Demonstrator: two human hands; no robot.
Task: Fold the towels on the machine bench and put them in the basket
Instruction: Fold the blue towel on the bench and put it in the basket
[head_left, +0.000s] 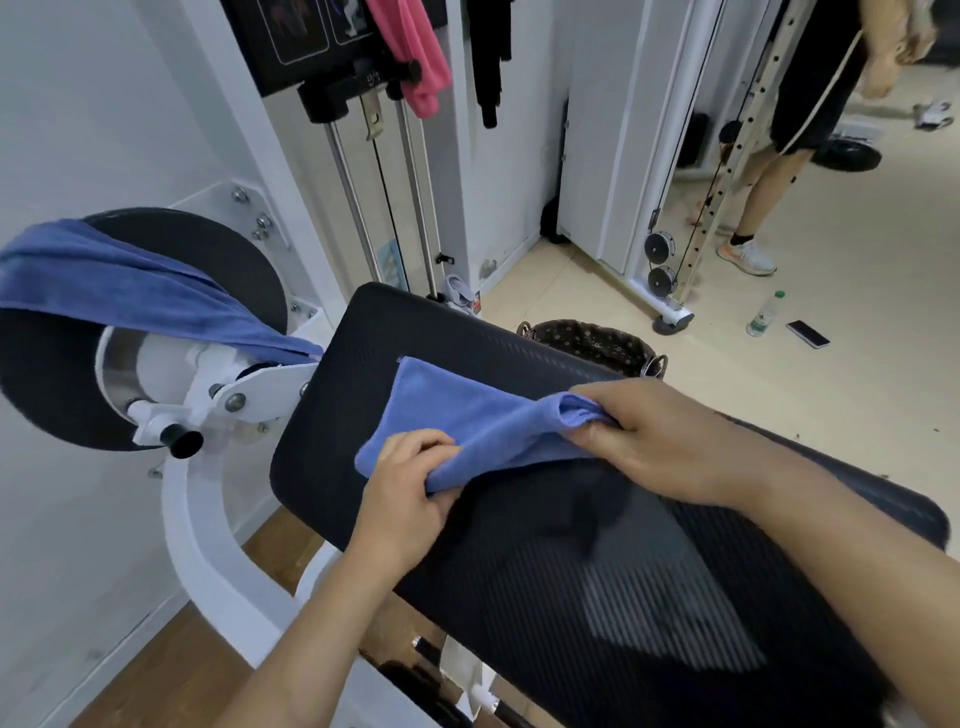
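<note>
Your left hand (410, 488) pinches the near edge of the blue towel (467, 410); your right hand (670, 441) grips its bunched right end. The towel lies on the bench (519, 571); the basket (587, 340) stands beyond. Far left, a second towel (130, 291) drapes a round pad (208, 249).

No text legible anywhere in this view. Candidates we checked:

- Upper left of the frame: black placard (306, 31) on the machine. It has white-outlined panels with figure diagrams; any wording is too small for us to read.
- Just below it: pale marks on the black bracket (370, 78), blurred.
- Left of centre: blue sticker (387, 260) between the guide rods, unreadable.
- Right side, on the floor: bottle (764, 314) with a green-and-white label, lettering too small for us.
</note>
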